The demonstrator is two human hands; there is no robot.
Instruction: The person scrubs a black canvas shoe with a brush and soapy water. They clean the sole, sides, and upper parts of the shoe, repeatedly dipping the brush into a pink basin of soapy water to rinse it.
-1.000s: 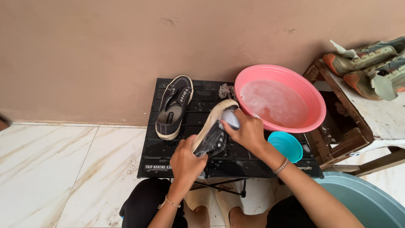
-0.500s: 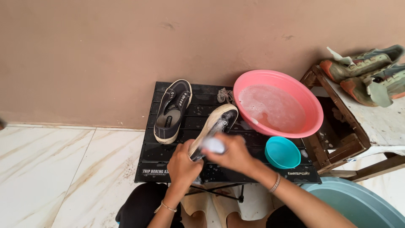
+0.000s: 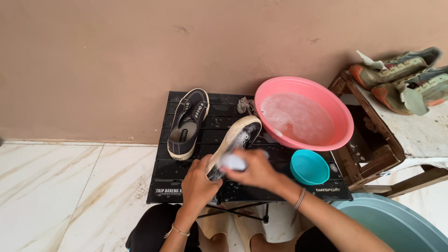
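Both hands on sneaker, mid-table.
Left hand (image 3: pixel 198 182) wrapped around the sneaker's (image 3: pixel 235 140) near end; right hand (image 3: pixel 254 170) closed on a pale brush (image 3: pixel 232 162) against its side. Table (image 3: pixel 186 189) black, basin (image 3: pixel 303 112) far right.

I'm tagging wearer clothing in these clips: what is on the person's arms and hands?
Both forearms are bare, with no sleeves showing and no gloves. The left hand has a thin bracelet at its wrist. The right hand has a thin beaded-looking bracelet at its wrist. No rings or watch can be made out.
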